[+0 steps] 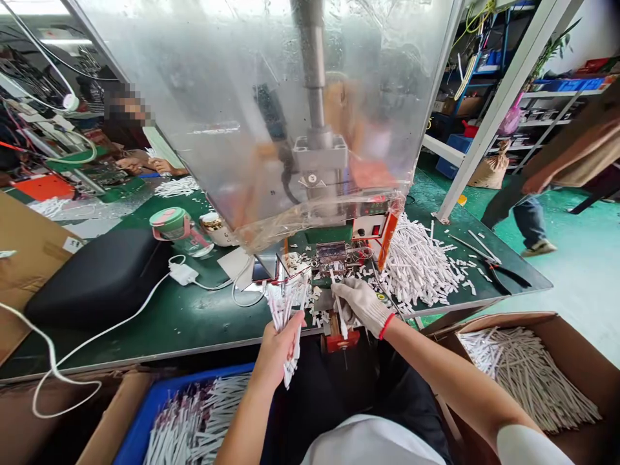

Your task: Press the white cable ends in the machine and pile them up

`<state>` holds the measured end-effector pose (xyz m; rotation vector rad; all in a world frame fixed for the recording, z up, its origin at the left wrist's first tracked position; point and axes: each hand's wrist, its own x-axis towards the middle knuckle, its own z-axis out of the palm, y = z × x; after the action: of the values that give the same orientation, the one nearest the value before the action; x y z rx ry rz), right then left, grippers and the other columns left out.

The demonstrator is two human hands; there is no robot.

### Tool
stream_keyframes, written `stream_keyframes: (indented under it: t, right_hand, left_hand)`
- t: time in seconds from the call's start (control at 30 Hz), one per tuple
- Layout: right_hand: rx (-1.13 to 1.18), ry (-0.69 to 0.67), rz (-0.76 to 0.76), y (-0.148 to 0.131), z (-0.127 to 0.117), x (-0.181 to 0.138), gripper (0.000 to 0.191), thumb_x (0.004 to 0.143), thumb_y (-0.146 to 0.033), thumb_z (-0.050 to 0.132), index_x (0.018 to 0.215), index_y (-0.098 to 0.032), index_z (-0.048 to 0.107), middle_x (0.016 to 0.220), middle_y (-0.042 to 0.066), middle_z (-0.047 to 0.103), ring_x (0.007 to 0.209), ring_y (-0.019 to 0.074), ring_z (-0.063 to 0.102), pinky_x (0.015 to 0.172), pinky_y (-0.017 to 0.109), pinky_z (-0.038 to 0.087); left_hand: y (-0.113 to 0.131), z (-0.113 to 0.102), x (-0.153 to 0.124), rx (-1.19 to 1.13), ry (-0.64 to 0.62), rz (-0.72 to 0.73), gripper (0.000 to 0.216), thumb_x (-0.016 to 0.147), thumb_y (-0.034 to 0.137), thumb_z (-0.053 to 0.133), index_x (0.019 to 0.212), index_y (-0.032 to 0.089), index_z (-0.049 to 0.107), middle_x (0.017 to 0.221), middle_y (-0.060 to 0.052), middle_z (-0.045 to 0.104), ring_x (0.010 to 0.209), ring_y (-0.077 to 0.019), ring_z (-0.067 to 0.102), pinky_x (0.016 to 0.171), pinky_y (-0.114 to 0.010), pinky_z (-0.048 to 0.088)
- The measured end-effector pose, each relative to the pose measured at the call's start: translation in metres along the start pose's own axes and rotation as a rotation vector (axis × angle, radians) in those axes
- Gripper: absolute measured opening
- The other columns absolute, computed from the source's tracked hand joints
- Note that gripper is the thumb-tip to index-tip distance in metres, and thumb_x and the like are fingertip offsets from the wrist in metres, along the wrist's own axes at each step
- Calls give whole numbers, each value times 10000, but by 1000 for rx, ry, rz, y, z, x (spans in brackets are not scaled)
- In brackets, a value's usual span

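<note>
My left hand (282, 345), bare, is closed around a bundle of thin white strips (283, 305) whose ends fan out above and below the fist. On my right hand (363, 305) is a pale glove with a red cuff. Its fingers pinch one white strip (340, 310), held lengthwise in front of the press. The strip's upper end meets the small metal fixture (332, 257) under the press, though whether it sits inside I cannot tell. Below the gloved fingers is a red block (340, 341) at the table's front edge.
A clear plastic shield (232, 129) hangs before the press. Right of it lie a heap of white strips (421, 261) and pliers (498, 274). A blue bin (140, 413) and a cardboard box (533, 320) hold more strips. Left are a black case (97, 278) and jar (177, 229). People are nearby.
</note>
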<state>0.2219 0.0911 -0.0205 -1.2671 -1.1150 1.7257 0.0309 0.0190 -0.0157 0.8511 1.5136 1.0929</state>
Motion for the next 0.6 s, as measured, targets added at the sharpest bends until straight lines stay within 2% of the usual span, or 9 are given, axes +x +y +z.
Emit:
stream_keyframes:
  t: [0.17,0.37,0.5,0.6]
  right_hand:
    - [74,43,23,0,5,15,303,800,-439,661,715,-185,521,523,7,624,294,97,471,281,204,346]
    - [66,31,33,-8,3,13,322,850,-432,634,683,-175,535,512,25,614,320,97,481,300,202,347]
    - [53,43,3,-3,3,18,319,858,-429,628,693,-168,551,523,25,608,328,98,481,301,209,322]
    - [-4,43,1,-3,-1,20,325,857,-458,629,718,-181,534,514,3,581,342,106,490,316,212,325]
  left_hand:
    - [-6,-16,-6,-61,33,-25,517,669,666,768,653,169,625,359,102,328,334,-49,259,354,-183,173]
    - [-9,-17,-8,-59,33,-69,522,627,660,793,644,164,629,390,103,335,337,-41,265,348,-176,186]
    - [-9,-16,-7,-34,-38,-37,513,670,654,765,619,165,622,397,83,375,332,-44,268,342,-185,202]
    - [-5,-14,-7,15,-105,-11,503,689,642,753,609,160,631,480,39,497,342,-46,302,339,-196,222]
